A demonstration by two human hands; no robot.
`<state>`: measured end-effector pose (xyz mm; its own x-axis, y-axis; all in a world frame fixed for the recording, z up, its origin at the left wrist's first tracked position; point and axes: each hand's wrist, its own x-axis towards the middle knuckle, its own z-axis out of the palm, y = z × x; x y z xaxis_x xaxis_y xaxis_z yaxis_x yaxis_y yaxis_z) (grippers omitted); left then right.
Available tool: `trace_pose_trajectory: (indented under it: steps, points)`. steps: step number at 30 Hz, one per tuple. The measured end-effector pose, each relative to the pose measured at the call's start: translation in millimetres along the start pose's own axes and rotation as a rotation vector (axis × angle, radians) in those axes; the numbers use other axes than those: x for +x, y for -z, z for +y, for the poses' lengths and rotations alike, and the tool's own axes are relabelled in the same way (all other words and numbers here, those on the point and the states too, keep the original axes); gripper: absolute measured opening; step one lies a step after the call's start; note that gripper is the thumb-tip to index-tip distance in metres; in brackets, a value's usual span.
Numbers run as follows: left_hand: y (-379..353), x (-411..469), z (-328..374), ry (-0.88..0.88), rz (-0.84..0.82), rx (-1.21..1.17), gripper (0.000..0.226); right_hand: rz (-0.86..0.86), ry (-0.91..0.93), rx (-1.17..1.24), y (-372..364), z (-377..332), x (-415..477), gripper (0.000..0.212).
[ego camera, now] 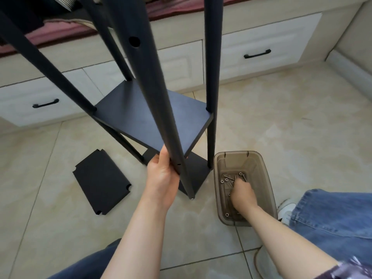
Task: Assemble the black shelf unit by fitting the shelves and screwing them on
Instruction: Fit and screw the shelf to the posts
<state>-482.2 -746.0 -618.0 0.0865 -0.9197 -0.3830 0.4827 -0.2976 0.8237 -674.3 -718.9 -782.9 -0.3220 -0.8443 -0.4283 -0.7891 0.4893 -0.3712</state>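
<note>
- Floor: beige tiles. Everything I list below stands or lies on it.
- Drawers: cream fronts with black handles, along the far side behind the unit.
- Unit: matte black with four round posts, upright in the middle of my view. One shelf is fitted at mid-height and another sits low, near the feet.
- Near post: a large hole high up, a small hole just right of my left thumb, and a metal foot at its base.
- Loose shelf: a black panel with notched corners. It lies flat to the left of the unit, apart from it.
- Bin: smoky clear plastic, just right of the unit.
- Left hand: wrapped round the near post low down, thumb pointing up its left side.
- Right hand: reaching down inside the bin with its fingertips among the screws. I cannot tell whether it holds one.
- Screws: silver, loose on the bin's bottom.
</note>
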Motion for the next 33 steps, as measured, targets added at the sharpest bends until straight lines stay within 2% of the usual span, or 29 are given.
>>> trace_pose_trajectory:
  steps: [2, 7, 11, 13, 20, 24, 33]
  points:
    - [-2.5, -1.8, 0.8, 0.017, -0.016, -0.017, 0.025, 0.072, -0.028, 0.178, 7.0, -12.9, -10.8, 0.012]
    - [-7.2, -3.7, -2.3, 0.012, 0.018, -0.028, 0.042, 0.189, -0.071, 0.621, 41.4, -46.6, -46.3, 0.018]
    - [-9.8, -8.2, -4.0, 0.003, 0.04, 0.002, 0.049, 0.249, 0.069, 0.848, 78.3, -72.7, -88.5, 0.003]
    - [-8.2, -11.7, -3.9, -0.01, 0.012, 0.038, 0.052, 0.231, 0.143, 0.925, 94.7, -83.7, -109.2, 0.012]
    - [2.1, -17.2, -1.5, 0.005, -0.133, -0.039, 0.058, 0.134, 0.259, 0.938, 120.6, -100.2, -153.3, 0.01]
    - [10.5, -19.0, 0.2, 0.034, -0.195, -0.121, 0.042, 0.119, 0.296, 0.936, 116.4, -104.9, -161.6, 0.008]
    - [15.8, -16.2, 1.4, 0.047, -0.2, -0.048, 0.044, 0.172, 0.351, 0.96, 106.3, -113.7, -165.8, 0.012]
